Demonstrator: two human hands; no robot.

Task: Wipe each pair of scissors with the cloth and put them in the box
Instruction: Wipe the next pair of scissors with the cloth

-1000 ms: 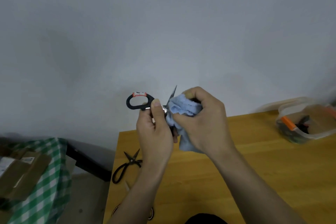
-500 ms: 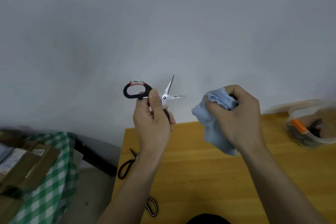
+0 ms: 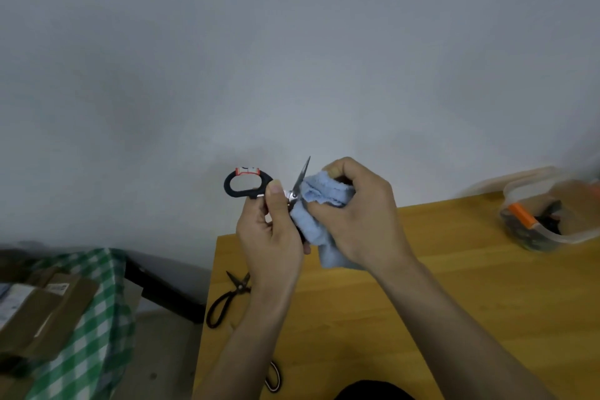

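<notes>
The left hand [image 3: 271,234] grips a pair of black-handled scissors [image 3: 248,184] held up in the air, thumb pressed near the pivot, one handle loop jutting out to its left and one blade pointing up just beside the thumb. The other blade is hidden in the blue cloth [image 3: 319,204], which the right hand [image 3: 357,214] clutches in curled fingers, pressed right against the left hand. A red-and-white label sits on the top of the handle loop; its writing is too small to read.

Below both hands lies a wooden table [image 3: 454,302] with a warm yellow-brown top, set against a plain pale grey wall [image 3: 292,58]. Beneath the left wrist, a pair of all-black scissors [image 3: 229,297] lies near the table's left edge, blades slightly parted. Far to the right of the right hand, a clear plastic box [image 3: 552,221] stands on the table with dark items and something orange inside.

Off to the left of the hands, beyond the table, a green-and-white checked cloth [image 3: 91,318] carries brown cardboard boxes [image 3: 42,312] with white stickers, unreadable.
</notes>
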